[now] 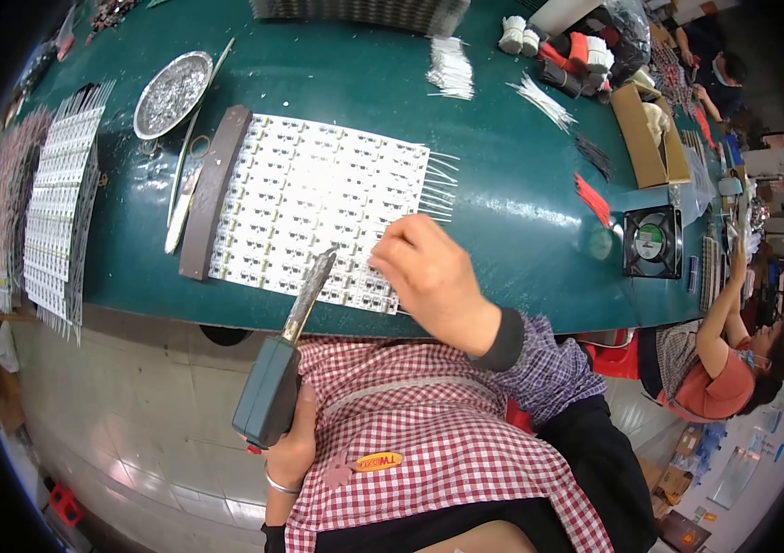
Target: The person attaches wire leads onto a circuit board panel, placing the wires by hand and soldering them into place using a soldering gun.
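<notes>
Just ahead of the left hand (296,441), wrapped around the handle (268,392) seemingly to stay clear of the tip (328,256), a soldering iron (280,358) points forward, long axis slanting rightward over the white circuit-board panel (318,189), where the right hand (436,279) bunches its fingertips, whether pinching anything I cannot tell.

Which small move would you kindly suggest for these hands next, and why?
Perhaps ease the soldering iron in the left hand slightly rightward, toward the fingertips of the right hand: its tip shows over the white circuit board, just left of those bunched fingers, and wires stick out along the board's right edge farther up.
</notes>
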Motion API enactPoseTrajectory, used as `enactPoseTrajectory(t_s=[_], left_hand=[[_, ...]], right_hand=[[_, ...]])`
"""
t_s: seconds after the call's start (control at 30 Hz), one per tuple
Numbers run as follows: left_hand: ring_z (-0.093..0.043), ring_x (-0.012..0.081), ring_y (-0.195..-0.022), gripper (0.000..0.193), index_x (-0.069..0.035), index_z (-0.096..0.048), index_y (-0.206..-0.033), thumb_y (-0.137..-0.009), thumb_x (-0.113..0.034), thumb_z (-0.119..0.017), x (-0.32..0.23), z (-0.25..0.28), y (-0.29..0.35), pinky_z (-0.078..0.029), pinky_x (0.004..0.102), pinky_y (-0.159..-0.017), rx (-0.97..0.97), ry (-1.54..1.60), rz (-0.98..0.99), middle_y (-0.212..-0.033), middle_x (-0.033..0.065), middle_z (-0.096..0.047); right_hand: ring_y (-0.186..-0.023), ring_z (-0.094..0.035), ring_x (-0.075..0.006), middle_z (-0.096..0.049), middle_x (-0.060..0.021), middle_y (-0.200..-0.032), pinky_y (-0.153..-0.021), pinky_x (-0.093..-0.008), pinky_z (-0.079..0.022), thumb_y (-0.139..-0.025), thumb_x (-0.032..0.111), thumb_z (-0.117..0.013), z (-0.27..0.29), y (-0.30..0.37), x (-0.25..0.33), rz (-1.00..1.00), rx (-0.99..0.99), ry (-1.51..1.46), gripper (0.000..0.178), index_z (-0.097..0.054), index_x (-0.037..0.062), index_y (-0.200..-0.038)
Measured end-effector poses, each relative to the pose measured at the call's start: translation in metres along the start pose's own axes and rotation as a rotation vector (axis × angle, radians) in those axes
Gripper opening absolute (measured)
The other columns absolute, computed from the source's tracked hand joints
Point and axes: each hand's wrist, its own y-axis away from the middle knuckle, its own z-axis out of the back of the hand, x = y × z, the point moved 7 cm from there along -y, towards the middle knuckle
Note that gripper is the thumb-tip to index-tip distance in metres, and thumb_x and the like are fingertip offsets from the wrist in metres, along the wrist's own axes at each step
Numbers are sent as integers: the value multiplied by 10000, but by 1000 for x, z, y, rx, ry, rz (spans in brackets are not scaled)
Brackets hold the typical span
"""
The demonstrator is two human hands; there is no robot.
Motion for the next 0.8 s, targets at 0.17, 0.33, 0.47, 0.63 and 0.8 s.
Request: enactPoseTrajectory(t_s=[0.17,0.33,0.47,0.63,0.8], left_hand=[[-498,67,-637,319,21,-598,-1188,-874,44,-653,2,5,-2,-394,219,-559,42,-176,-130,-1015,59,-638],[-523,65,-685,316,20,-601,-1184,-876,9,-672,-8,4,-7,-418,208,-591,-9,-227,-244,-1035,63,-637],[-532,66,-710,324,19,-607,-1185,-873,-5,-686,1,8,-8,-430,204,-602,-8,-166,-139,-1045,58,-629],[-514,59,-693,330,13,-606,-1196,-877,-8,-687,7,8,-7,-419,202,-590,6,-216,-105,-1021,47,-624],[-498,52,-673,329,11,-602,-1204,-887,-14,-684,13,11,-6,-400,199,-571,0,-187,-80,-1027,44,-628]], right_hand=[[-813,-604,-326,-579,-128,-854,-704,-421,-498,-821,46,-666,35,-56,-61,-90,-126,172,16,-655,36,-829],[-824,-602,-316,-585,-126,-849,-724,-410,-486,-829,67,-685,32,-82,-94,-196,-11,133,48,-674,23,-811],[-848,-579,-293,-579,-116,-844,-740,-403,-474,-828,78,-693,17,-74,-83,-211,97,74,56,-678,24,-828],[-882,-574,-294,-571,-118,-865,-752,-401,-474,-820,72,-695,10,-70,-80,-220,128,89,58,-673,22,-839],[-903,-573,-295,-571,-114,-878,-761,-400,-476,-812,65,-693,6,-67,-71,-196,145,77,58,-671,20,-842]])
